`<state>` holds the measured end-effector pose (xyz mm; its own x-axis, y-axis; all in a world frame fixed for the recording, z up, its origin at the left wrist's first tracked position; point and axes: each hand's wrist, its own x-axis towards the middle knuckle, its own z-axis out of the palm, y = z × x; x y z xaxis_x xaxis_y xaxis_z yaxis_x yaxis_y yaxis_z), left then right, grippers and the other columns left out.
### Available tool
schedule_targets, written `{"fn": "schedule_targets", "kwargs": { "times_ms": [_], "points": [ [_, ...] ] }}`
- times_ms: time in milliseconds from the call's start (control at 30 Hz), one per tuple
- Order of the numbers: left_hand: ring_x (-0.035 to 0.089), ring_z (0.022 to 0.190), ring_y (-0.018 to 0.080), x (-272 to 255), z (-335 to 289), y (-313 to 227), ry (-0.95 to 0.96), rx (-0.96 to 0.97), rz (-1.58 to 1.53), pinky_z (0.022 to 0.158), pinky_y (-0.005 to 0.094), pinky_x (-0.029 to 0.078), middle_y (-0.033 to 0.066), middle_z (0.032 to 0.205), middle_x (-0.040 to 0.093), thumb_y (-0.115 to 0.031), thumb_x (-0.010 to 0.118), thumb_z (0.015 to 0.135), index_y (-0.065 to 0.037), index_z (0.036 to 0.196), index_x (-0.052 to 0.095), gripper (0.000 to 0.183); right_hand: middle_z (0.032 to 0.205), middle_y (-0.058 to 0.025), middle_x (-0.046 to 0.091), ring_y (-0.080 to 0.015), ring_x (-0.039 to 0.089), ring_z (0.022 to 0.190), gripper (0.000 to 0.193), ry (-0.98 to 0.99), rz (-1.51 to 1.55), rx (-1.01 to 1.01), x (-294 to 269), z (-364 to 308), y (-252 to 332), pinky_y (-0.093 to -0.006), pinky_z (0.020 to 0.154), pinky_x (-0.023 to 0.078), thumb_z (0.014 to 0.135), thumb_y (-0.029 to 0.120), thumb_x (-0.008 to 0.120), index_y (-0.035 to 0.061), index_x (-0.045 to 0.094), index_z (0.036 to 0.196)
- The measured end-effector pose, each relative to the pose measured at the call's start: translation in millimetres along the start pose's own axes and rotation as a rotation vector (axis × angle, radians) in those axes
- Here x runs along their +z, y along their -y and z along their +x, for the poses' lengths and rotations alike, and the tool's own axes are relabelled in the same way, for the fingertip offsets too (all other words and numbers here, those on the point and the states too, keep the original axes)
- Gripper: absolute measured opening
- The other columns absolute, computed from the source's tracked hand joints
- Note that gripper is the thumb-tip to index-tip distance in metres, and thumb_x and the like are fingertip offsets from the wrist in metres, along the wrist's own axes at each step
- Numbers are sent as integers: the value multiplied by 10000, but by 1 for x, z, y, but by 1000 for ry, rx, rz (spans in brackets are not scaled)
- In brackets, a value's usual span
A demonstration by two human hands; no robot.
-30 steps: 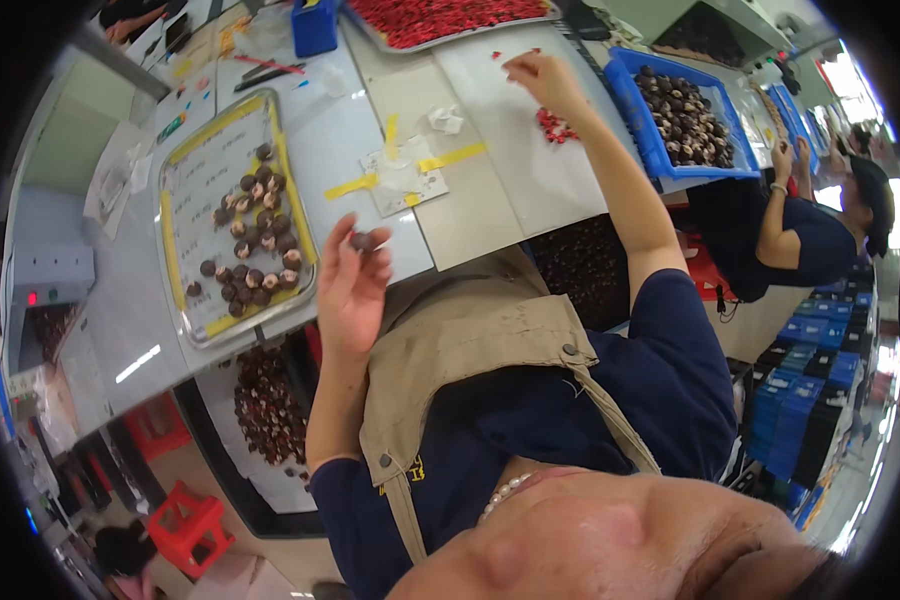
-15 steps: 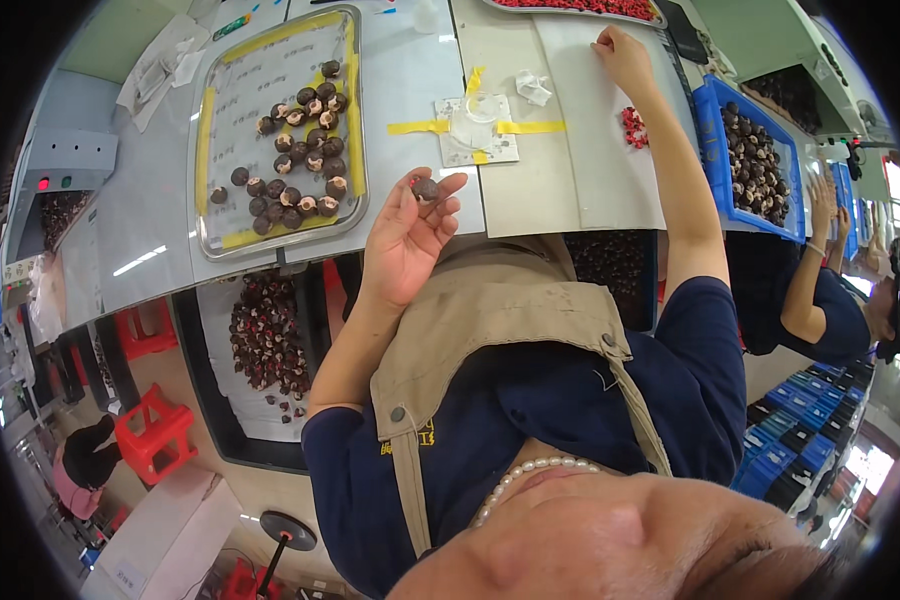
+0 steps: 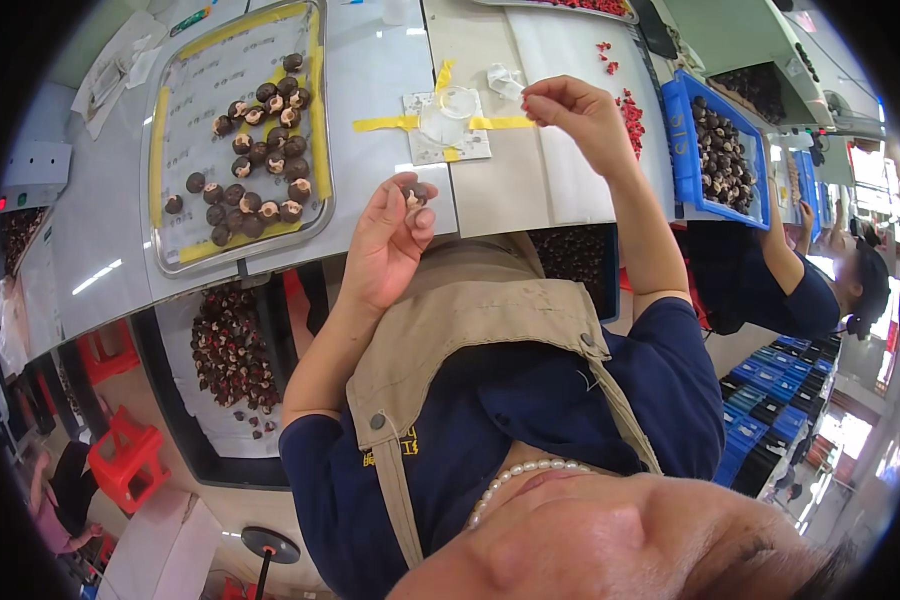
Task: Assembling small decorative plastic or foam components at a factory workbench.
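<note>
In the middle, just over the table's near edge, my left hand (image 3: 386,245) is closed around a dark brown ball (image 3: 413,193) with a pale patch on it. To its right and farther off, my right hand (image 3: 588,122) is raised over the table with thumb and fingertips pinched together. A tiny red piece (image 3: 526,103) shows at those fingertips. Between the hands and beyond lies a clear round dish (image 3: 444,122) on a white square, held by yellow tape. Several loose red pieces (image 3: 629,120) lie on a white sheet (image 3: 570,190) beside my right wrist.
A metal tray (image 3: 160,258) of similar brown balls stands to the left. A blue crate (image 3: 682,150) full of balls is at the right. Crumpled tissue (image 3: 504,80) lies past the dish. A black bin (image 3: 195,450) sits below the table. Another person (image 3: 785,275) works farther right.
My right hand has come nearer and left from the far white sheet, uncovering loose red pieces there. The ball in my left hand has turned to show its pale patch. The whole view has shifted slightly.
</note>
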<state>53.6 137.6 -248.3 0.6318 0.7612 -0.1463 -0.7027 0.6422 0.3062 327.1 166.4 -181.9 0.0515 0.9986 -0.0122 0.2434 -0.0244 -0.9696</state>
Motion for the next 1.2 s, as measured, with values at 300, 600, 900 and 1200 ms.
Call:
{"fn": "schedule_targets", "kwargs": {
  "times_ms": [300,600,900,1200],
  "points": [
    [581,884,145,10,-7,5,-128,74,292,744,221,484,91,1072,572,-63,580,870,-42,1196,490,340,864,-72,648,-121,621,794,162,57,65,-7,23,0,7,-239,724,504,858,108,619,-13,612,966],
    [573,918,147,17,-12,5,-85,287,588,800,237,470,93,1108,551,-12,598,844,-38,1202,486,377,863,-62,650,-114,617,798,134,-43,40,-43,14,-17,-9,-228,729,496,863,76,601,-19,606,958],
    [541,965,213,-4,-4,7,38,28,48,808,266,489,192,1184,509,-196,509,923,-61,1168,491,279,781,-55,661,-87,617,706,94,-384,-515,-213,-5,-42,-46,-217,667,483,808,37,639,-6,630,892],
    [503,914,178,14,-5,15,-65,70,204,757,227,468,147,1131,525,-248,502,925,-72,1193,495,321,807,-70,655,-115,620,723,90,-444,-544,-272,-12,-47,-64,-231,665,484,808,37,631,-3,633,888]
  ]
}}
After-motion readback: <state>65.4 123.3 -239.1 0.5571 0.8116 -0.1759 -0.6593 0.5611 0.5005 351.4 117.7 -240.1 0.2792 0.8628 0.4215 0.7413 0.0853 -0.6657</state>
